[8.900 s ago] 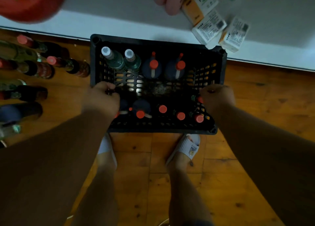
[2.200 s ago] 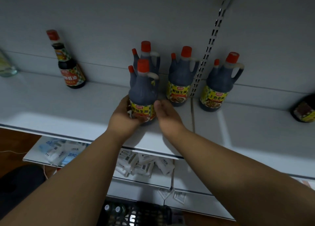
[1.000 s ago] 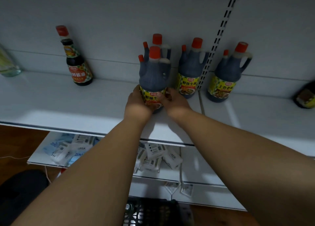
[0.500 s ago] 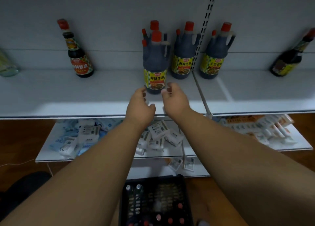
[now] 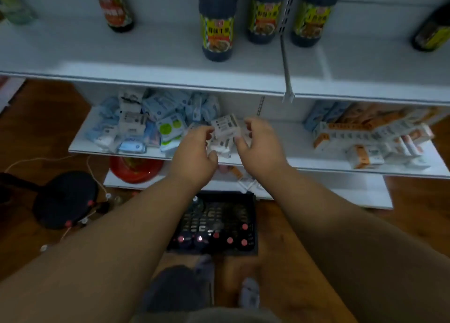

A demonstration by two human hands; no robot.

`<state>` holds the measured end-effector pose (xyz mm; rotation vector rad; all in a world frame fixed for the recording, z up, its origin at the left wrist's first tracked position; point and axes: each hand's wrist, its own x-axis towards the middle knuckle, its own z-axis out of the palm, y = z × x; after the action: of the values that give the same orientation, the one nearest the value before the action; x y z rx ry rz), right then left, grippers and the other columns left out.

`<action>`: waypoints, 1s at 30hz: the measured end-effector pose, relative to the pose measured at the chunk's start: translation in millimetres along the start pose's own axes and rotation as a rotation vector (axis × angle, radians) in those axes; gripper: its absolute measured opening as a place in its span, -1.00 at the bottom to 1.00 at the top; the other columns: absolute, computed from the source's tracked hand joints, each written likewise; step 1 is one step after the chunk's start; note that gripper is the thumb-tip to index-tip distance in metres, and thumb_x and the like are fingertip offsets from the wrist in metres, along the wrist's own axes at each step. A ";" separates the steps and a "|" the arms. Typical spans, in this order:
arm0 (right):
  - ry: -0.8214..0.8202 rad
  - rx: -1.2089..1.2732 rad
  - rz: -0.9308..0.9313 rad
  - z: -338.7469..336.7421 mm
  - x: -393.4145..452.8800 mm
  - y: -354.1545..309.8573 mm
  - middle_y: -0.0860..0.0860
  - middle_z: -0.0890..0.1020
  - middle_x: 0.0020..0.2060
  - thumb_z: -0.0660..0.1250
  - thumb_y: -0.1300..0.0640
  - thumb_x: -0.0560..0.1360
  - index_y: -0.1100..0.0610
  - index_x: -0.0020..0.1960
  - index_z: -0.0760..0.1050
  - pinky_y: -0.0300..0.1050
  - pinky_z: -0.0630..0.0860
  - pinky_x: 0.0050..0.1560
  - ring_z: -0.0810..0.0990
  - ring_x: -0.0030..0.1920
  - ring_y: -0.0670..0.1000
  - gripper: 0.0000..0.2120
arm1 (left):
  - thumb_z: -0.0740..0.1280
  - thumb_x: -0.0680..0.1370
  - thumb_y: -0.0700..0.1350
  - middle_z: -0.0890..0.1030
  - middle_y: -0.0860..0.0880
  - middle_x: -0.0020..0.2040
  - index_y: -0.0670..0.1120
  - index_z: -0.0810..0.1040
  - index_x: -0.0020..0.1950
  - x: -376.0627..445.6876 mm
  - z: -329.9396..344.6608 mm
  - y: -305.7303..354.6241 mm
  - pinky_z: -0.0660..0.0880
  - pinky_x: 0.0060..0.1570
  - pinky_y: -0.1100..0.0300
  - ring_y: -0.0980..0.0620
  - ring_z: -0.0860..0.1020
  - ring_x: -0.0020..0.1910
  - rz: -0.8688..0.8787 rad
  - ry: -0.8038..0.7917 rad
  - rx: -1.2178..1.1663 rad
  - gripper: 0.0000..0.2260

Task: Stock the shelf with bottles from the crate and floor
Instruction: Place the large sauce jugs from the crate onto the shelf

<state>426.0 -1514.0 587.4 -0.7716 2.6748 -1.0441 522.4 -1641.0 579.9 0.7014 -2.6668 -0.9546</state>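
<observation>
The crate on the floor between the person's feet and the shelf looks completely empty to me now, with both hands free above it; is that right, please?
Not quite: the head view shows the crate still holds several red-capped bottles along its near side. The rest stands: left hand and right hand hold nothing above it.

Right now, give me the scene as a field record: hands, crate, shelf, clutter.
left hand: empty, fingers loosely curled, in front of the lower shelf
right hand: empty, fingers loosely curled, apart from the left
crate: black, on the floor below the hands, red-capped bottles inside
upper shelf: front jug upright, two jugs behind, slim bottle to the left
lower shelf: loose small boxes and packets
</observation>
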 end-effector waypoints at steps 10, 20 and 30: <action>-0.165 -0.122 0.064 43.4 -61.7 20.6 0.10 0.46 0.29 0.30 0.05 0.56 0.11 0.38 0.40 0.00 0.44 0.23 0.47 0.25 0.12 -0.59 | 0.35 0.52 -0.17 0.52 -0.02 0.24 -0.02 0.38 0.44 -65.4 16.9 -59.8 0.50 0.14 0.10 0.03 0.51 0.16 -0.014 -0.228 0.137 -0.52; -0.384 -0.169 0.174 182.3 -72.7 27.6 0.12 0.45 0.28 0.32 0.04 0.56 0.12 0.39 0.38 -0.05 0.41 0.23 0.47 0.26 0.13 -0.57 | 0.35 0.48 -0.19 0.54 -0.07 0.19 -0.05 0.44 0.37 -79.3 42.4 -192.3 0.50 0.16 0.04 -0.04 0.53 0.14 -0.126 -0.369 0.115 -0.56; -0.690 -0.233 0.268 346.0 -94.0 128.3 0.13 0.40 0.32 0.31 0.04 0.58 0.10 0.40 0.34 -0.04 0.42 0.13 0.47 0.23 0.18 -0.58 | 0.31 0.55 -0.21 0.52 -0.09 0.19 -0.07 0.38 0.41 -113.7 159.2 -327.8 0.53 -0.03 0.06 -0.08 0.53 0.06 -0.384 -0.457 0.078 -0.57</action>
<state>569.0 -1587.1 242.1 -0.6319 2.2184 -0.3151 681.8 -1718.9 241.9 1.1684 -3.0355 -1.2371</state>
